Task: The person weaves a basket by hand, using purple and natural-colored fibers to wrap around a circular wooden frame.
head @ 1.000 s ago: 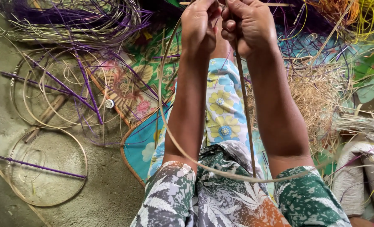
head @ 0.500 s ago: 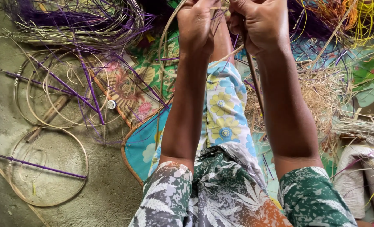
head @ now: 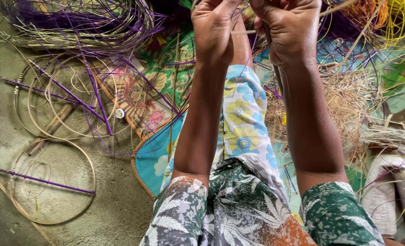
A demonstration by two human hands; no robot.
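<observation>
Both arms reach forward over my outstretched leg in flowered cloth (head: 241, 120). My left hand (head: 213, 29) is closed at the top of the view, with thin pale cane strips (head: 243, 32) running between it and my right hand (head: 286, 27). My right hand is closed too, gripping a cane strip (head: 277, 75) that trails down beside my forearm. What the hands work on lies beyond the top edge and is hidden.
Cane hoops (head: 52, 180) and purple strips (head: 91, 98) lie on the bare floor at left. A heap of purple and pale cane (head: 79, 23) sits at top left. A flowered mat (head: 154, 150) lies under my leg. Dry fibre (head: 348, 100) and a white bundle (head: 391, 187) are at right.
Both hands have moved further up and away, nearly out of the top edge. The long cane strip that looped across my lap a second ago no longer shows there.
</observation>
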